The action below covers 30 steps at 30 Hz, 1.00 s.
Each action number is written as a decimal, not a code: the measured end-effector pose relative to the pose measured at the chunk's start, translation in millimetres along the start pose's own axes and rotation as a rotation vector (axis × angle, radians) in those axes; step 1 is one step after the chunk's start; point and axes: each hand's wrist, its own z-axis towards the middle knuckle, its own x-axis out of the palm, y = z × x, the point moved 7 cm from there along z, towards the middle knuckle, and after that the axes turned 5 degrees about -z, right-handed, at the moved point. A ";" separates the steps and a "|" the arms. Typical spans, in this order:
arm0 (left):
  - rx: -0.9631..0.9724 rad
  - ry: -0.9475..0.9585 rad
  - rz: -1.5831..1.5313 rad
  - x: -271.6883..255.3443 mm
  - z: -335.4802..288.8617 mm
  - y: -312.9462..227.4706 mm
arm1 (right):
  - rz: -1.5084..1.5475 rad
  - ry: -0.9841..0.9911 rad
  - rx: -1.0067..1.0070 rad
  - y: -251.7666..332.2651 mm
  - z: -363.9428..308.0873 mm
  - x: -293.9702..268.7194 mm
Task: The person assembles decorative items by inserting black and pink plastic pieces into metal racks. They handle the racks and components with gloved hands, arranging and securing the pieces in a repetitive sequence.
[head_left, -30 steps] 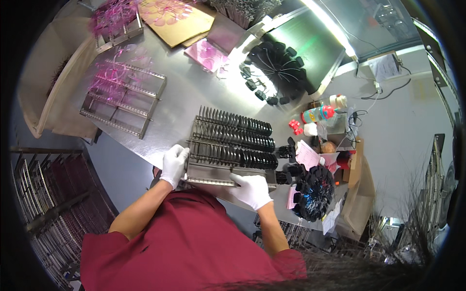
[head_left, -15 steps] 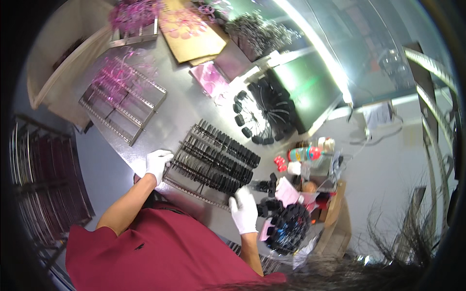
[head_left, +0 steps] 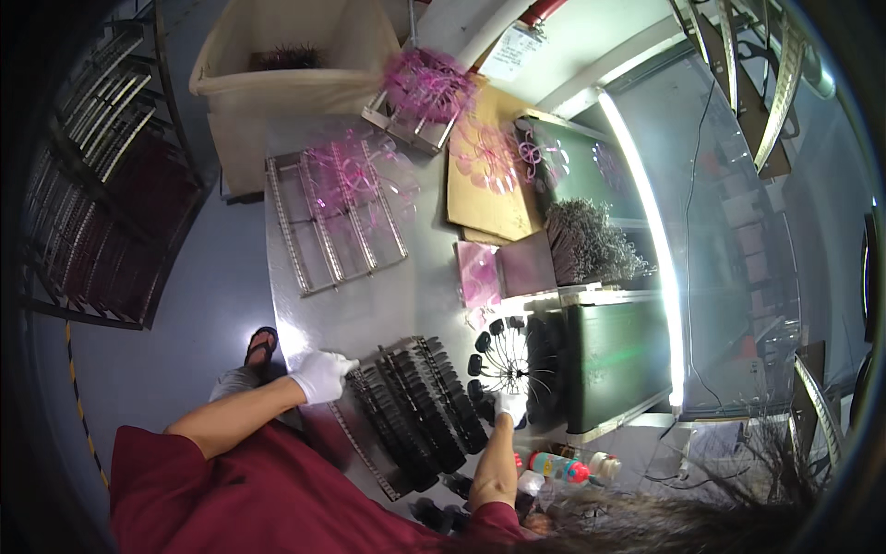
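My left hand (head_left: 323, 377), in a white glove, has its fingers closed on the left end of a metal rack (head_left: 353, 443). Rows of dark, flat paddle-shaped pieces (head_left: 406, 415) fill this rack. My right hand (head_left: 510, 407), also gloved in white, reaches to the near edge of a round cluster of black pieces on thin stems (head_left: 517, 365). Its fingertips are lost among the black pieces, so whether they grip one cannot be made out. Bright light shines from beneath the cluster.
Beyond the filled rack lies another metal rack (head_left: 337, 272), with pink translucent pieces (head_left: 346, 180) over it. A cardboard sheet (head_left: 475, 203), a dry grey bundle of stems (head_left: 591, 245) and a lit tube (head_left: 646, 240) are farther off. Bottles (head_left: 558, 466) stand near my right forearm.
The view has turned, so the table appears rotated. My right hand has moved from the right end of the filled rack to the black cluster; the left stays at the rack's left end.
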 end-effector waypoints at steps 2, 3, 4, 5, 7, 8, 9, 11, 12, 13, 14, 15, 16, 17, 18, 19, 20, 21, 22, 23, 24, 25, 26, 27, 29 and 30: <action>0.021 -0.091 -0.036 4.2 -7.2 10.7 | 0.091 -0.006 0.024 -0.3 8.8 -9.3; 0.004 -0.112 -0.050 1.5 -9.6 13.1 | 0.224 -0.049 0.084 10.9 -9.5 -33.6; 0.021 -0.117 -0.046 0.8 -5.2 11.2 | 0.263 -0.136 0.013 11.9 -24.6 -57.4; 0.026 -0.124 -0.042 1.1 -1.9 9.1 | 0.220 -0.146 -0.080 7.7 -39.7 -74.3; -0.003 -0.053 0.015 2.2 13.5 5.8 | 0.186 -0.060 -0.262 37.2 -123.7 -117.1; 0.020 -0.017 -0.006 6.0 24.9 6.2 | 0.220 -0.115 -0.336 25.7 -157.6 -116.6; 0.045 0.021 -0.027 10.7 35.1 6.6 | 0.311 -0.227 -0.479 14.8 -196.6 -109.2; 0.014 0.157 -0.053 6.9 51.0 -0.1 | 0.203 -0.365 -0.453 -6.9 -271.4 -82.3; -0.004 0.260 -0.056 15.1 55.5 4.5 | 0.177 -0.354 -0.242 -35.2 -297.1 -56.1; 0.019 0.324 -0.097 12.4 56.1 2.8 | 0.339 -0.595 -0.261 -32.8 -315.9 -59.6; 0.014 0.390 -0.144 10.2 54.3 8.6 | 0.149 -0.725 -0.280 9.3 -334.5 -82.7; 0.026 0.474 -0.200 7.7 54.6 11.4 | -0.063 -0.859 -0.278 66.6 -358.5 -114.7; 0.055 0.558 -0.257 -6.3 53.1 7.3 | 0.210 -0.874 -0.133 85.2 -353.3 -101.9; 0.050 0.608 -0.322 -29.8 47.9 8.5 | 0.214 -0.790 -0.237 170.0 -340.3 -110.4; 0.167 0.737 -0.292 -48.1 44.0 5.5 | 0.296 -0.639 -0.395 251.5 -333.5 -112.8; 0.340 0.944 -0.261 -71.6 39.6 0.5 | 0.407 -0.415 -0.474 321.2 -317.4 -101.6; 0.429 1.043 -0.238 -110.4 39.1 1.0 | 0.448 -0.247 -0.605 390.7 -303.8 -87.9; 0.518 1.130 -0.224 -146.7 39.2 0.4 | 0.494 -0.197 -0.702 451.0 -292.2 -74.1; 0.542 1.137 -0.189 -170.9 46.2 11.0 | 0.415 -0.147 -0.705 497.6 -277.6 -55.5; 0.563 1.138 -0.154 -195.7 53.9 22.5 | 0.332 -0.058 -0.719 531.5 -265.8 -35.0; 0.543 1.121 -0.113 -234.8 73.7 20.4 | 0.167 0.041 -0.595 546.7 -252.9 -17.7; 0.503 1.093 -0.068 -276.2 89.6 22.4 | 0.016 0.106 -0.517 557.4 -244.1 -2.6; 0.474 0.854 -0.200 -316.6 109.3 27.7 | 0.104 0.185 -0.477 560.7 -235.6 8.3; 0.437 0.615 -0.324 -353.6 126.1 40.7 | 0.195 0.265 -0.437 559.1 -230.1 18.9; 0.276 0.230 -0.473 -411.0 156.6 73.2 | 0.368 0.191 -0.320 546.0 -229.3 5.5; 0.268 0.033 -0.486 -427.9 164.9 93.8 | 0.453 0.222 -0.171 536.0 -230.4 -9.8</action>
